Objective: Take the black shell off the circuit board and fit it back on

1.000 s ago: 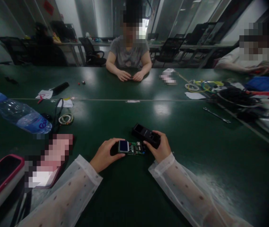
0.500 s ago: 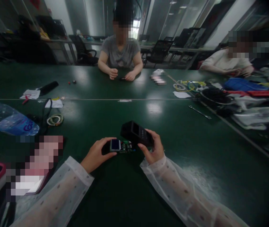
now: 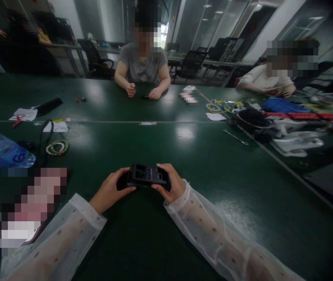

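Note:
A black plastic housing with a square window and small slots lies over the circuit board, which it now covers almost wholly. My right hand grips the housing at its right end, thumb on the near side and fingers on the far side. At the left end my left hand is closed round the circuit board's edge, thumb in front. A thin strip under the housing's near side is too dark to make out. Both hands are just above or on the green table; I cannot tell which.
To the left lie a plastic bottle, bead bracelets and a blurred-out pinkish object. A wrench rests at the right, before a heap of cables and tools. Across the table sits a person in grey; another person sits far right.
My right hand has lowered the black housing leftward and turned it level over the circuit board, hiding the board's screen and green parts. The whole view has shifted slightly.

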### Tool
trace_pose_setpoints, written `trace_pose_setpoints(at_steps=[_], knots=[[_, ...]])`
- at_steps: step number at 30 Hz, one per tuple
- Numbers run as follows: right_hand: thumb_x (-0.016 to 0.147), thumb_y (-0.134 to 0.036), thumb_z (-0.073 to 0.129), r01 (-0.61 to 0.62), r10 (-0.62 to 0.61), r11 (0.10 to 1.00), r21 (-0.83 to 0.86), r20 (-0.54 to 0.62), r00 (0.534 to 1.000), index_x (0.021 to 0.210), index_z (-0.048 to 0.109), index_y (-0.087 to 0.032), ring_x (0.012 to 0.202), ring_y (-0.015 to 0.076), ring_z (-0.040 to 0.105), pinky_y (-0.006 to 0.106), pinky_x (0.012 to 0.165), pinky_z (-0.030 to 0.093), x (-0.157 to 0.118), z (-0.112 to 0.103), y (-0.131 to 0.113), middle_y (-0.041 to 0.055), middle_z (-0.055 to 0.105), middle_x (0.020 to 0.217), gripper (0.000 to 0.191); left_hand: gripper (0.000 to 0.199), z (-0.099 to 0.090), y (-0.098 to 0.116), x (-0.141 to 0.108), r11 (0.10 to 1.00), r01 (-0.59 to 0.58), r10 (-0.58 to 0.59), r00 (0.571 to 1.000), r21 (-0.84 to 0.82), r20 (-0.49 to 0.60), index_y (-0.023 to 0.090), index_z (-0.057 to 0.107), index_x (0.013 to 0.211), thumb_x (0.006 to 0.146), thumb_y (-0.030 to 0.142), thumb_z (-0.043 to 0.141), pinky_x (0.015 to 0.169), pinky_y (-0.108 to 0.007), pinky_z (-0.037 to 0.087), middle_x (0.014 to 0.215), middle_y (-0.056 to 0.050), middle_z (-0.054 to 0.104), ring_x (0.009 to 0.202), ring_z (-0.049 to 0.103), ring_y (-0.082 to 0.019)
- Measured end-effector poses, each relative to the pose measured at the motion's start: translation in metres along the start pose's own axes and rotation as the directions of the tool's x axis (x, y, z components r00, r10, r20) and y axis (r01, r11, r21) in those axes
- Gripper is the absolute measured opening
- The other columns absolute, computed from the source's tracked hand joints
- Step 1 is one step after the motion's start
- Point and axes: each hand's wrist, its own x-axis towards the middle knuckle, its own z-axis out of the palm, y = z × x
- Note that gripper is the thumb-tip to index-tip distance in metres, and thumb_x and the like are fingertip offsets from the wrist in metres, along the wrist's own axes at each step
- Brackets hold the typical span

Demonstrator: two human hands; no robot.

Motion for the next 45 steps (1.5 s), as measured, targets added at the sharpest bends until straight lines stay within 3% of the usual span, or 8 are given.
trace_pose_setpoints(at_steps=[9,17,27,35,45], knots=[[0.080,-0.036,0.063,0.004,-0.005,1.000,0.008,0.094,0.996,0.126,0.039,-0.022,0.106,0.0258,0.053,0.046,0.088,0.049,-0.002,0.006,0.001,0.0120,0.054,0.113,0.054,0.082,-0.002,0.011,-0.001,0.997,-0.033,0.031,0.999,-0.073,-0.022,0.031,0.027,0.139,0.071,0.034,0.073,0.104,-0.050,0.036,0.133,-0.008,0.050,0.122,0.049,-0.026],[0.073,-0.037,0.071,-0.009,0.015,0.999,-0.031,0.186,0.982,0.132,0.032,-0.019,0.111,0.0278,0.049,0.050,0.093,0.046,-0.004,0.012,0.005,0.0146,0.050,0.120,0.073,0.075,-0.001,0.006,-0.002,0.999,-0.046,0.046,0.999,-0.004,-0.008,0.032,0.032,0.137,0.073,0.037,0.071,0.100,-0.051,0.039,0.130,-0.007,0.052,0.119,0.051,-0.027],[0.074,-0.035,0.070,-0.065,0.062,0.998,0.010,0.197,0.978,0.120,0.042,-0.020,0.107,0.0261,0.053,0.047,0.090,0.048,-0.001,0.009,0.008,0.0121,0.053,0.113,0.057,0.063,-0.003,0.008,-0.001,0.996,-0.058,0.057,0.998,0.069,0.009,0.030,0.039,0.132,0.076,0.040,0.067,0.096,-0.049,0.042,0.128,-0.008,0.053,0.116,0.052,-0.027],[0.073,-0.030,0.071,-0.067,0.059,0.997,0.025,0.243,0.968,0.115,0.043,-0.020,0.103,0.0250,0.055,0.045,0.087,0.048,0.002,0.004,0.002,0.0102,0.056,0.109,0.051,0.060,-0.004,0.012,-0.002,0.996,-0.067,0.066,0.998,0.058,0.021,0.032,0.042,0.129,0.075,0.036,0.068,0.097,-0.049,0.041,0.126,-0.006,0.054,0.115,0.053,-0.027],[0.071,-0.027,0.072,-0.080,0.082,0.997,-0.016,0.263,0.961,0.114,0.046,-0.023,0.101,0.0234,0.057,0.041,0.084,0.048,0.004,-0.001,-0.003,0.0075,0.059,0.107,0.051,0.060,-0.007,0.013,-0.004,0.998,-0.052,0.050,0.997,0.032,0.066,0.032,0.040,0.132,0.079,0.045,0.063,0.097,-0.050,0.040,0.127,-0.007,0.055,0.116,0.052,-0.028]])
